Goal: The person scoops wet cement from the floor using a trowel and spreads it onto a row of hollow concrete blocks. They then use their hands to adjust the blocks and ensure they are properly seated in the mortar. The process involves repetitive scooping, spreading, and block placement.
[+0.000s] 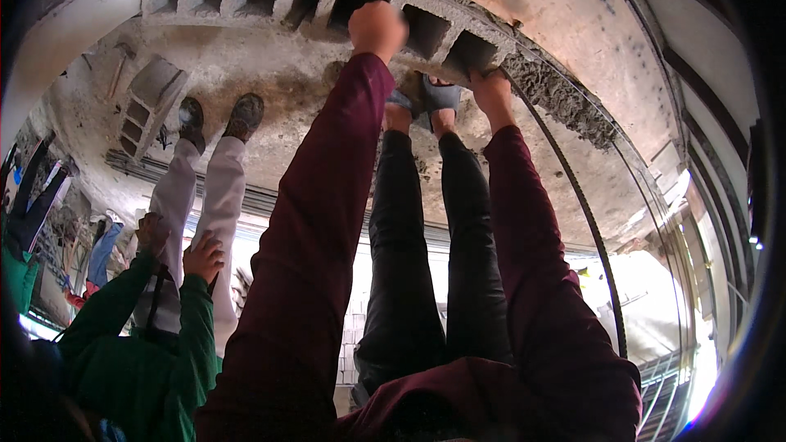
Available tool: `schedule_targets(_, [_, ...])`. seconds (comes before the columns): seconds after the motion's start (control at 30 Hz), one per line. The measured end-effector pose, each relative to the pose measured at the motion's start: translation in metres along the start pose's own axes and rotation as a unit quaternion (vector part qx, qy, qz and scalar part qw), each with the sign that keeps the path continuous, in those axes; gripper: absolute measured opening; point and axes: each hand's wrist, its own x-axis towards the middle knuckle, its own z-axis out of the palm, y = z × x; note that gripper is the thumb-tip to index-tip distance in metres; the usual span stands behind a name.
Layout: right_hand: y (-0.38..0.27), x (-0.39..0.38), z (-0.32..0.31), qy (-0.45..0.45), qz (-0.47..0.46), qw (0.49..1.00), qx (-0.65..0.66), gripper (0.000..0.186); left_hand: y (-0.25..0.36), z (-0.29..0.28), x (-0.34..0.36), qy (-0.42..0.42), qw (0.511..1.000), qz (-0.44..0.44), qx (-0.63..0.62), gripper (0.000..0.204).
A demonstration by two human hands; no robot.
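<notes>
A grey hollow concrete block (pixel 443 51) lies in the wall course in front of me, its cavities facing up. My left hand (pixel 377 30) is closed over the block's web between two cavities, slightly blurred, with its fingertips hidden. At the block's right end, my right hand (pixel 491 98) grips the near corner; most of its fingers are out of sight. Another hollow block (pixel 232 13) stands in line to the left, touching or nearly touching mine. Wet grey mortar (pixel 558 92) spreads along the course past the right end.
A ribbed steel bar (pixel 578 188) rises beside my right arm. On the left, a co-worker in green sleeves (pixel 123 311) stands close by. Near their shoes sits a loose hollow block (pixel 153 102), with a long-handled tool (pixel 120 69) beyond. Thin rods (pixel 164 172) lie across the floor.
</notes>
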Motion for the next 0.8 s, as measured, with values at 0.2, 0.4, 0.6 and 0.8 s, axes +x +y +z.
schedule_targets(0.2, [0.007,0.005,-0.003,-0.028,-0.003,0.999,-0.018,0.049,-0.001,0.003,0.001,-0.002,1.000,0.007,0.005,0.030])
schedule_targets(0.4, [0.009,0.004,0.001,-0.003,-0.033,0.999,-0.027,0.051,-0.007,0.003,0.000,0.008,0.999,0.038,0.014,0.040])
schedule_targets(0.6, [0.006,-0.002,-0.005,0.006,-0.029,0.999,-0.013,0.053,-0.005,0.012,-0.036,0.101,0.992,0.062,0.039,0.046])
schedule_targets(0.8, [-0.013,-0.005,-0.008,-0.008,-0.037,0.999,-0.017,0.051,-0.011,0.020,-0.042,0.145,0.987,0.049,0.049,0.034])
